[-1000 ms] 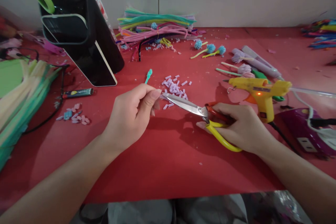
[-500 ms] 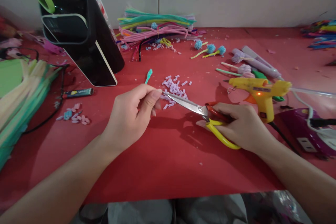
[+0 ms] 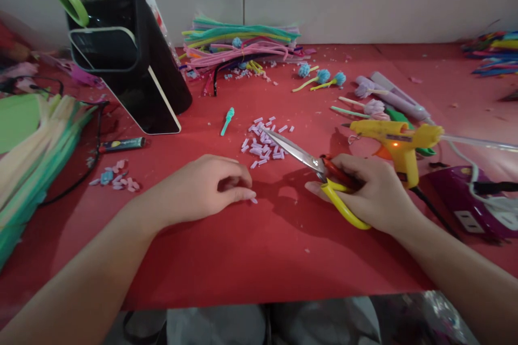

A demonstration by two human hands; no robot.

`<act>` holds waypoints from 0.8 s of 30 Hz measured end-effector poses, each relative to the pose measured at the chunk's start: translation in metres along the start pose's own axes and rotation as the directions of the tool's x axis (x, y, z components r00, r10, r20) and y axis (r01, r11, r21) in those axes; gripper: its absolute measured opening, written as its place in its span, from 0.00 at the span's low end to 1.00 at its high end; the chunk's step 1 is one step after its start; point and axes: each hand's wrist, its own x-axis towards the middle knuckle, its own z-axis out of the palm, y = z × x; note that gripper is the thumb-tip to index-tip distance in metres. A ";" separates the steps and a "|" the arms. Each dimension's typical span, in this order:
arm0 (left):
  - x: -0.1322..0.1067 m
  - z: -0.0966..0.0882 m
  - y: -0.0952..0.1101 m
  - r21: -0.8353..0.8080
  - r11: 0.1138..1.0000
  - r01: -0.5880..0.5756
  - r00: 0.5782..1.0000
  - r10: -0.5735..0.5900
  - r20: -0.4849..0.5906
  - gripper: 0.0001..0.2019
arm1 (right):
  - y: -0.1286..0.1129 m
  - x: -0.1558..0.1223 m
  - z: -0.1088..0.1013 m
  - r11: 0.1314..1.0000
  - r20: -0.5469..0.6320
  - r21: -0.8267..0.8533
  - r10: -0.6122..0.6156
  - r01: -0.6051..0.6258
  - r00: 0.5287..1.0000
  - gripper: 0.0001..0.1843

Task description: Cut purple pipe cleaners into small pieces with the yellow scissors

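Observation:
My left hand [image 3: 214, 186] rests low over the red table, its fingers curled. A small lilac piece [image 3: 254, 201] shows at the thumb tip, apparently pinched there; the other fingertips are partly hidden. In my right hand [image 3: 372, 188] are scissors [image 3: 295, 153] with red and yellow handles, the blades together and pointing at the heap. Short cut lilac pieces [image 3: 263, 143] lie loosely heaped under and beside the blade tip. Beyond my left hand lies a turquoise stick with a knobbly tip [image 3: 228, 120].
A yellow glue gun [image 3: 399, 137] with a lit light and a purple power strip [image 3: 465, 194] are at right. A black tumbler [image 3: 162, 64] stands at left, near a lighter [image 3: 122, 144] and pink and blue bits [image 3: 117, 179]. Bundled pipe cleaners [image 3: 243, 38] lie behind.
My left hand has moved down towards me, away from the scissor tips, uncovering the turquoise stick and more of the heap. The scissors have barely moved.

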 end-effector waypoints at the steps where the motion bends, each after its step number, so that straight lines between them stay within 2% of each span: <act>1: 0.001 0.001 -0.002 0.029 1.000 -0.004 0.999 0.006 -0.045 0.08 | 0.000 0.000 0.000 1.000 0.004 -0.001 0.001 -0.001 1.000 0.33; 6: 0.011 0.009 -0.005 0.091 0.993 0.076 0.959 -0.048 -0.280 0.07 | 0.002 0.000 0.000 0.999 0.022 -0.003 0.032 -0.032 0.999 0.32; 8: 0.015 0.013 -0.004 0.124 0.986 0.113 0.954 -0.073 -0.290 0.08 | 0.002 0.001 0.000 0.999 0.029 0.002 0.043 -0.043 0.999 0.33; 12: 0.021 0.019 0.000 0.175 0.972 0.158 0.967 -0.117 -0.227 0.09 | 0.005 0.001 0.001 1.000 0.031 -0.004 0.031 -0.031 0.999 0.33; 17: 0.022 0.018 -0.002 0.150 0.975 0.163 0.972 -0.132 -0.195 0.08 | 0.007 0.000 0.002 1.000 0.042 -0.012 0.030 -0.029 0.999 0.32; 19: 0.020 0.015 -0.005 0.140 0.981 0.132 0.972 -0.100 -0.214 0.07 | 0.007 0.000 0.002 1.000 0.043 -0.009 0.030 -0.029 0.999 0.32; 22: 0.014 0.006 -0.010 0.114 0.992 0.059 0.954 -0.022 -0.300 0.06 | 0.006 0.000 0.002 1.000 0.036 0.003 0.019 -0.019 0.999 0.32; 24: 0.011 0.000 -0.011 0.021 0.999 0.043 0.937 -0.033 -0.348 0.06 | 0.005 0.000 0.002 1.000 0.040 0.003 0.011 -0.011 0.999 0.32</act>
